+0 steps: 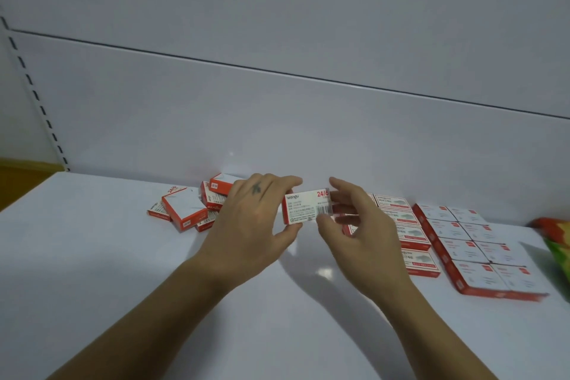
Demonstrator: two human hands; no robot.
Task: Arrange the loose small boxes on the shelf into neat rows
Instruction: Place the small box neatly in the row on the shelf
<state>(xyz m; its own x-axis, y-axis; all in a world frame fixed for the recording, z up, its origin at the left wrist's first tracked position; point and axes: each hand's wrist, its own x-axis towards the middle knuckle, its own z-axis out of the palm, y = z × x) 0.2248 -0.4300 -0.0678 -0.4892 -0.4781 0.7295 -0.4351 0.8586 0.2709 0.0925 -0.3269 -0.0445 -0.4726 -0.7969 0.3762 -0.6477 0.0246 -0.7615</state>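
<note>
Over the white shelf, between the loose pile and the neat rows, the left hand and right hand pinch a small box by its short ends; it looks light, stiff cardboard, easily held there.

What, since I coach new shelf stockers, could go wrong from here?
The held box is pinched only at its ends by the left hand and right hand; it could slip. Setting it down, the right hand could knock the neat rows askew. The left hand is close to the loose pile and might scatter it.
</note>
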